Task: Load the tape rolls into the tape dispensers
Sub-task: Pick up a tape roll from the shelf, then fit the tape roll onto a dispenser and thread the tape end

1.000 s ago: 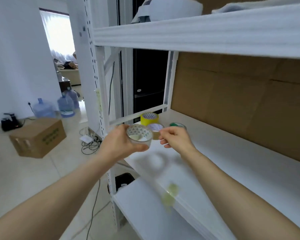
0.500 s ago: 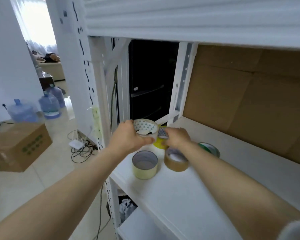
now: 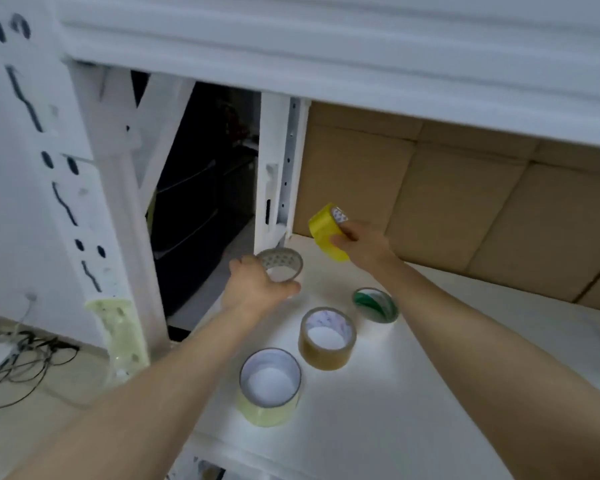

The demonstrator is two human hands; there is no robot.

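My left hand point(image 3: 257, 289) grips a clear tape roll point(image 3: 282, 268) low over the far left corner of the white shelf point(image 3: 413, 410). My right hand point(image 3: 362, 242) holds a yellow tape roll point(image 3: 324, 232), tilted and lifted above the shelf near the back. Three more rolls stand flat on the shelf: a pale yellow one point(image 3: 269, 388) nearest me, a brown one point(image 3: 327, 339) behind it, and a green one point(image 3: 374, 304) to the right. No tape dispenser is in view.
Cardboard panels point(image 3: 447, 202) line the back of the shelf. An upper shelf point(image 3: 326, 46) hangs close overhead. White uprights point(image 3: 278, 174) stand at the left end. Cables and a white box point(image 3: 11, 355) lie on the floor at left.
My right hand has picked the yellow roll up off the shelf and raised it toward the back. My left hand has lowered the clear roll toward the shelf. The camera has moved closer.
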